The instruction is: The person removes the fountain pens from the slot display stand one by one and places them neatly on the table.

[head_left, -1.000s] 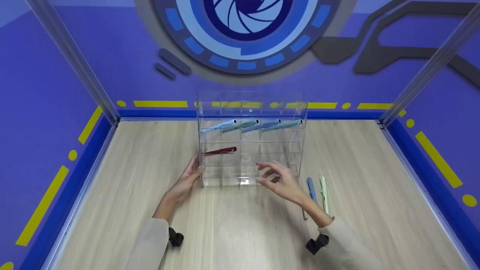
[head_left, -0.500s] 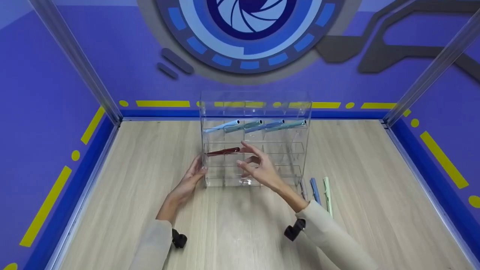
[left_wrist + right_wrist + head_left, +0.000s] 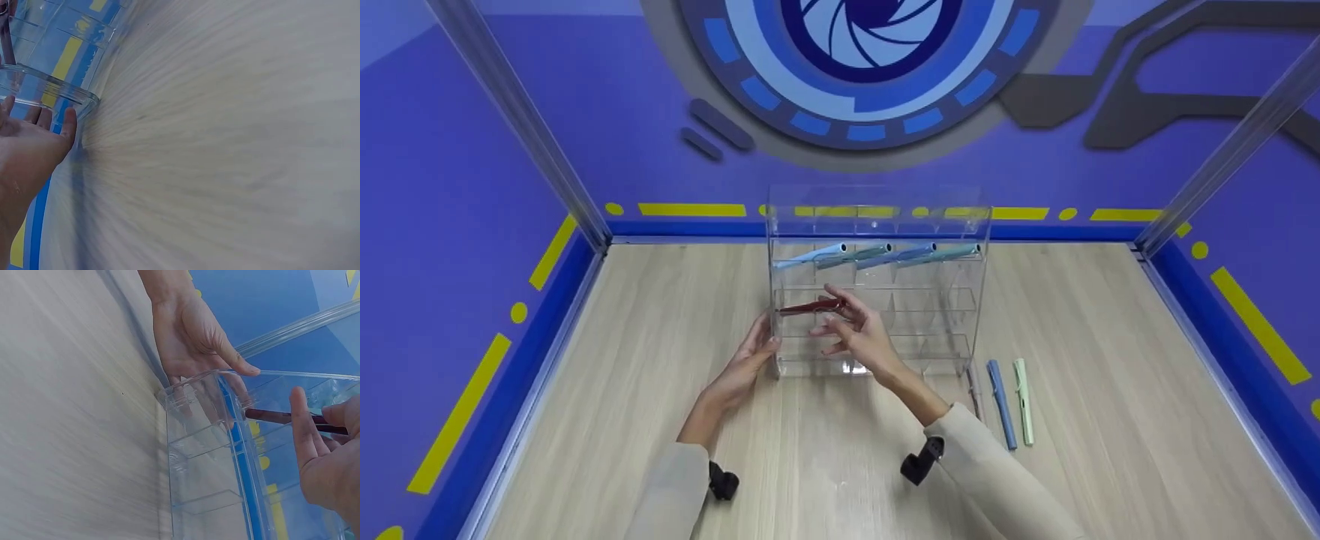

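Observation:
A clear acrylic pen stand (image 3: 934, 309) with stepped, divided rows stands upright on the table. My left hand (image 3: 741, 369) grips its left side panel near the bottom, thumb in front, as the right wrist view also shows. A dark red pen (image 3: 808, 307) lies slanted in the left part of a middle row. My right hand (image 3: 868, 343) is at this pen's right end; in the right wrist view, thumb and fingers pinch the pen (image 3: 267, 416). Higher up, a light blue pen (image 3: 810, 256), a blue pen (image 3: 896, 256) and teal pens lean in a row.
On the table right of the stand lie a blue pen (image 3: 1002, 405), a light green pen (image 3: 1024, 401) and a greyish pen (image 3: 975, 391), partly behind the stand's corner. Blue-purple printed panels with metal corner posts (image 3: 521, 124) enclose the table at the back and sides.
My right hand has moved left across the front of the stand and taken hold of the dark red pen's right end. My left hand has stayed on the stand's side.

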Demonstrator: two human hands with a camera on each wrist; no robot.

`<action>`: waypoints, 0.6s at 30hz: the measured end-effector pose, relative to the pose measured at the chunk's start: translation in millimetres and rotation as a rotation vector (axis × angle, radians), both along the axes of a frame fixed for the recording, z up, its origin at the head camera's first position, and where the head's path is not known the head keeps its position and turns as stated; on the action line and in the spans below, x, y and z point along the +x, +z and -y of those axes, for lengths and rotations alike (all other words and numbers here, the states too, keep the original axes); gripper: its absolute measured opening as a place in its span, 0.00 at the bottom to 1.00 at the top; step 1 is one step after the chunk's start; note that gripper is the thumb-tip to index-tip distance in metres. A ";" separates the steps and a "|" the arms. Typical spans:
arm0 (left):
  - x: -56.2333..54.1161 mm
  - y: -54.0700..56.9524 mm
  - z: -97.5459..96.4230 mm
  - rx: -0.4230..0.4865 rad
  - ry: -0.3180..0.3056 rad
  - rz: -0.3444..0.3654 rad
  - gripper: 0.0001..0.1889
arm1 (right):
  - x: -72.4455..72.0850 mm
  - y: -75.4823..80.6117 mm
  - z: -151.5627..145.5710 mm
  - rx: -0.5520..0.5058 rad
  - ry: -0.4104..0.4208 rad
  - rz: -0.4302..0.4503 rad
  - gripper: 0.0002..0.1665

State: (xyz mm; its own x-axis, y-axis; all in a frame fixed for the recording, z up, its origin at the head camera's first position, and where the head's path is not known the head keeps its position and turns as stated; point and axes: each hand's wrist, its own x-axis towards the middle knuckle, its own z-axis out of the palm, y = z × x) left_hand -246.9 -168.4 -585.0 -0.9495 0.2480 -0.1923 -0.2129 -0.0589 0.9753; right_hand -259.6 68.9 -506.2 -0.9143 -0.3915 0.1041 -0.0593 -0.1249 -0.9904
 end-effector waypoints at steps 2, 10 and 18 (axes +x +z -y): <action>0.0 1.0 -1.6 0.007 0.002 -0.005 0.37 | -1.8 -0.9 1.6 -0.009 -0.004 0.008 0.24; -1.6 0.0 -4.5 0.023 -0.030 -0.021 0.39 | 3.6 -4.9 -4.8 -0.082 -0.061 0.020 0.18; -0.8 -0.9 1.5 0.037 -0.022 -0.011 0.40 | 8.5 2.5 -12.9 -0.113 -0.089 -0.014 0.16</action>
State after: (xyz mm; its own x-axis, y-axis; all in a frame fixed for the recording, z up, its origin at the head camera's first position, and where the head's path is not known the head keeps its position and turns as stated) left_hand -247.7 -169.9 -585.9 -0.9458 0.2756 -0.1719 -0.2034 -0.0901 0.9749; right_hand -251.0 81.8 -503.7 -0.9429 -0.2943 0.1561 -0.0889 -0.2293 -0.9693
